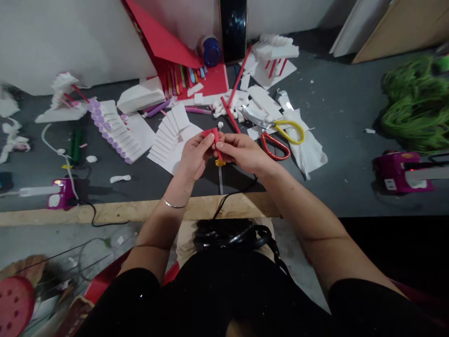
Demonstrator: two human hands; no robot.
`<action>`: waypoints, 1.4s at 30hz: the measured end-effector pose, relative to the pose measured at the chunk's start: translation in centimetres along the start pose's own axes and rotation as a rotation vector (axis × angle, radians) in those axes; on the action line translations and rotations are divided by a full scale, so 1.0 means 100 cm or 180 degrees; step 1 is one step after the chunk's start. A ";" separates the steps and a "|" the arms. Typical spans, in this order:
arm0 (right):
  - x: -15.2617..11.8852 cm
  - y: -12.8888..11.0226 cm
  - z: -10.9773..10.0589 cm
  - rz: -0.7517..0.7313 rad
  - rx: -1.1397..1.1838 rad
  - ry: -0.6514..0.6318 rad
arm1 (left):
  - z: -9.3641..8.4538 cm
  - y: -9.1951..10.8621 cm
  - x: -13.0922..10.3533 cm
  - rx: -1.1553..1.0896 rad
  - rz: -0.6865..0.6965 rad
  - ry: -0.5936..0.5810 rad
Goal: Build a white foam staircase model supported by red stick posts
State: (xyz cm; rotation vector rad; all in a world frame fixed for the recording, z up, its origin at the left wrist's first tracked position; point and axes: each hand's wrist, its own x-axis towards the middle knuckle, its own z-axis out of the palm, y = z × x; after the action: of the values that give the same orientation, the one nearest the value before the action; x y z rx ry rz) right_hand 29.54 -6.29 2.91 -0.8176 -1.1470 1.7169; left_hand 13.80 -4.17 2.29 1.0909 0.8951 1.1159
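Since your desk [345, 126] is pretty packed, going by your hands: yarn [417, 105] way out around 3 o'clock, scissors [268, 125] nearer, between 2 and 3, phone [233, 28] at 12. Your left hand [197, 153] and right hand [242, 150] are both pinched narrow on the red strip [216, 136], yellow bit [220, 163] at its 6.
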 end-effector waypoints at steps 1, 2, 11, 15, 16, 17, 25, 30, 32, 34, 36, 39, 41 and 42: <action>-0.001 0.000 0.000 -0.0006 0.0012 0.0009 | 0.001 0.001 0.000 -0.0047 -0.0012 -0.0007; -0.001 -0.001 0.000 -0.0003 -0.0007 0.0025 | 0.001 0.001 -0.001 -0.0089 -0.0005 0.0006; 0.000 0.001 -0.003 -0.0131 -0.0537 0.0614 | -0.003 -0.009 -0.003 0.0968 0.0843 0.0458; 0.002 0.003 -0.001 -0.0293 -0.0652 0.0827 | -0.001 -0.010 -0.005 0.1226 0.1033 0.0408; 0.001 0.003 0.000 -0.0335 -0.0710 0.0870 | 0.000 -0.010 -0.005 0.1251 0.1055 0.0395; 0.001 0.003 0.000 -0.0376 -0.0788 0.0903 | 0.001 -0.009 -0.005 0.1272 0.1068 0.0387; -0.006 -0.007 -0.015 -0.0862 -0.1311 0.0938 | -0.003 0.004 -0.001 0.1129 0.0680 0.0123; -0.007 -0.010 -0.028 -0.0975 -0.1409 0.0693 | -0.004 0.022 -0.003 0.1358 0.0260 -0.0401; -0.007 -0.009 -0.029 -0.0943 -0.1416 0.0589 | -0.003 0.027 -0.004 0.1422 0.0164 -0.0517; -0.007 -0.010 -0.028 -0.0906 -0.1366 0.0539 | -0.003 0.030 -0.004 0.1352 0.0035 -0.0619; -0.007 -0.010 -0.028 -0.0847 -0.1274 0.0517 | -0.002 0.030 -0.004 0.1155 -0.0135 -0.0689; -0.005 -0.008 -0.028 -0.0751 -0.1169 0.0539 | -0.002 0.028 -0.004 0.0743 -0.0387 -0.0652; -0.004 -0.006 -0.027 -0.0720 -0.1150 0.0625 | 0.000 0.026 -0.005 0.0585 -0.0432 -0.0548; -0.003 -0.005 -0.026 -0.0723 -0.1152 0.0685 | 0.001 0.024 -0.006 0.0567 -0.0404 -0.0494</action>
State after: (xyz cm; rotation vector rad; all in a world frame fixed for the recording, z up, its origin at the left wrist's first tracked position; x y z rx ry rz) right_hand 32.07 -5.60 2.48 -1.0203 -1.3627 1.2209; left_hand 13.21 -4.55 4.68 1.2313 0.9395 0.8470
